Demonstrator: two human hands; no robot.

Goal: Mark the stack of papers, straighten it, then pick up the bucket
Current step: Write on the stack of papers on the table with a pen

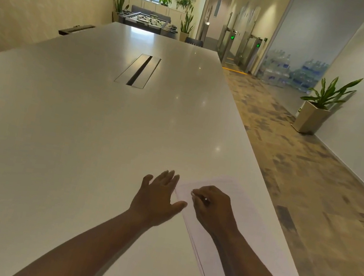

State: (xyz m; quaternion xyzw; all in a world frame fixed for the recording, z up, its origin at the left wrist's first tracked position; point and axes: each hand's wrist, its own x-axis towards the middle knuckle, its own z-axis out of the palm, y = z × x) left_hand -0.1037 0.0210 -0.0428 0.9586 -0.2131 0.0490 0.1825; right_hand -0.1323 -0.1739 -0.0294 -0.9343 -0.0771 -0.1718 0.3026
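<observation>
Head view: marking looks to be the step in hand. The right hand (210, 206) pinches a pen (199, 198), fingers curled round it, tip down on the stack of papers (224, 250) at the table's (77, 143) near right edge. The left hand (157, 196) lies flat beside the stack, fingers straight, thumb touching its left edge. Next, I'd judge, both hands square the sheets, which fan unevenly at the near corner. No bucket in sight.
</observation>
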